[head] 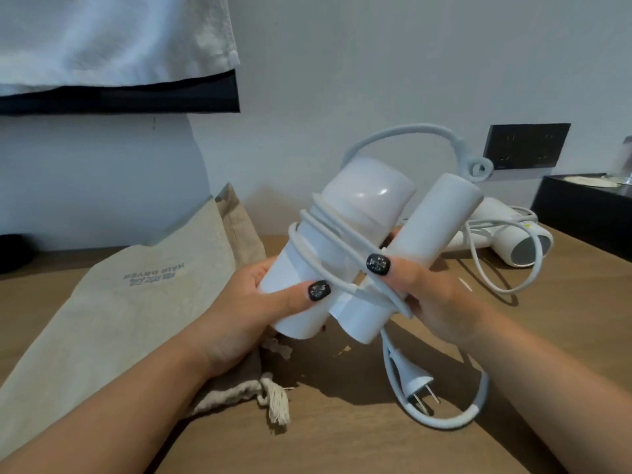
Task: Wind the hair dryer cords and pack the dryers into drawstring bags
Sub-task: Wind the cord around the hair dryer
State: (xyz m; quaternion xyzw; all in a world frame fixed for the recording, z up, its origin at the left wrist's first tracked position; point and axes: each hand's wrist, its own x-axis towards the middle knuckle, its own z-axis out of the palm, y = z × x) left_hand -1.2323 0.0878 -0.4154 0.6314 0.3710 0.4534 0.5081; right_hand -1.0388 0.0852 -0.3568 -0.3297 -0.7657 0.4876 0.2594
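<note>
- Hair dryer (345, 248): white, glossy, folded so barrel and handle lie side by side; held above the wooden table (342, 446).
- Cord (328, 265): white, wound several turns round the body; plug (415, 384) hangs loose below.
- Left hand (260, 302): clasped round the barrel.
- Right hand (434, 299): clasped round handle and cord.
- Drawstring bag (119, 302): beige, laid flat at left.
- Second dryer (506, 234): set on the table behind, cord loose.

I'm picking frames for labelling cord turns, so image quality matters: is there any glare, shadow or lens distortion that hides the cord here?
Head view: a small glare spot on the held dryer's barrel misses the cord; the hands throw a dark shadow on the table near the plug, which stays readable; wide-angle bending curves the frame edges; the second dryer looks softer.
</note>
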